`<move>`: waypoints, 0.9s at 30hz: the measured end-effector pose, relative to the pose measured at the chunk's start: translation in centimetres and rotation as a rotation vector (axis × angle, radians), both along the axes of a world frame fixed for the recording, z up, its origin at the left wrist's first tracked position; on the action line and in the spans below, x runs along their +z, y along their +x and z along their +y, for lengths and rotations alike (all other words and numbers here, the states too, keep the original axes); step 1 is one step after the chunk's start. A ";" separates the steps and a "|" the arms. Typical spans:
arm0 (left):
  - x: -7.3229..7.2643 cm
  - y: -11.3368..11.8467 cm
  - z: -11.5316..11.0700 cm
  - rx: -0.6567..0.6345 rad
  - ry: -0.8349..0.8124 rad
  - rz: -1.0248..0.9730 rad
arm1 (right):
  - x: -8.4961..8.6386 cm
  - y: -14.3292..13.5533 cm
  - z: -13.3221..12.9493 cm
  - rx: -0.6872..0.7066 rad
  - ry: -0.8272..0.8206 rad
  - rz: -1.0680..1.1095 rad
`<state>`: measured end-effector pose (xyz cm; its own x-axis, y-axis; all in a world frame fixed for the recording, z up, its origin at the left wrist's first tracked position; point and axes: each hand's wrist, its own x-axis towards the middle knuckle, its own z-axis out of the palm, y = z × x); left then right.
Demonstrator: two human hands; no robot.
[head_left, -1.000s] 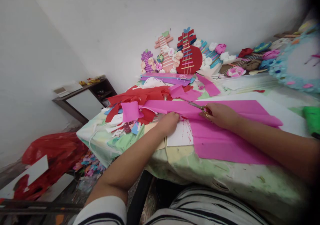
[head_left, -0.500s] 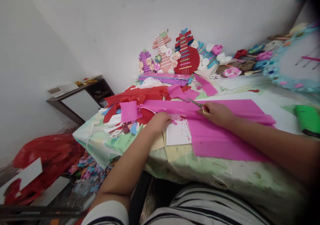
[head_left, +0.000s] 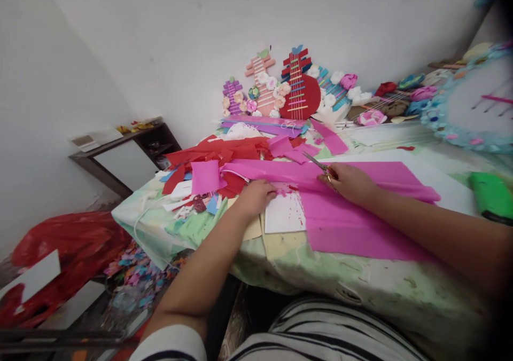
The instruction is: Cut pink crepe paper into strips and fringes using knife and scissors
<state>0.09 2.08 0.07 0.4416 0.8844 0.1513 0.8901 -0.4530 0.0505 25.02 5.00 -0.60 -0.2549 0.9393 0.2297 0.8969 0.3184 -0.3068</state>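
My right hand (head_left: 348,182) is wrapped round a pair of scissors (head_left: 316,161), their blades aimed to the upper left above a large sheet of pink crepe paper (head_left: 360,230). One long fold of that sheet runs left across the table. My left hand (head_left: 258,195) lies at the left edge of a white board (head_left: 284,214), fingers drawn together next to small pink scraps (head_left: 285,190). What its fingertips pinch, if anything, I cannot make out. A square pink piece (head_left: 205,178) rests to the left of it.
Red paper strips (head_left: 224,150) pile up behind my left hand. Paper guitar crafts with flowers, such as a red guitar (head_left: 300,96), lean on the wall. A green object (head_left: 491,193) sits at the right. A low cabinet (head_left: 124,161) and a red plastic bag (head_left: 68,243) are off to the left.
The view has shifted slightly. The scissors' tips sit slightly farther right; both hands stay in nearly the same places.
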 end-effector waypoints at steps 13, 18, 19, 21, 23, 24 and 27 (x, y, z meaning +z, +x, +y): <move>-0.3 2.0 0.7 0.039 0.118 0.019 | -0.1 0.1 0.0 -0.020 0.002 0.049; 0.0 2.6 1.2 -0.152 0.056 0.074 | -0.1 0.1 -0.1 -0.022 0.003 0.071; 0.0 2.7 1.4 -0.166 0.046 0.085 | -0.1 0.1 -0.1 -0.019 0.004 0.075; 0.0 2.9 1.7 -0.177 0.030 0.097 | -0.1 0.1 0.0 -0.014 0.003 0.080; -0.1 3.1 2.1 -0.177 0.018 0.095 | -0.2 0.1 0.0 -0.012 0.001 0.082; -0.2 3.2 2.2 -0.174 0.013 0.092 | -0.2 0.1 -0.1 -0.014 0.002 0.083; -0.7 3.7 1.8 -0.131 0.021 0.076 | -0.1 0.1 -0.1 -0.014 0.003 0.089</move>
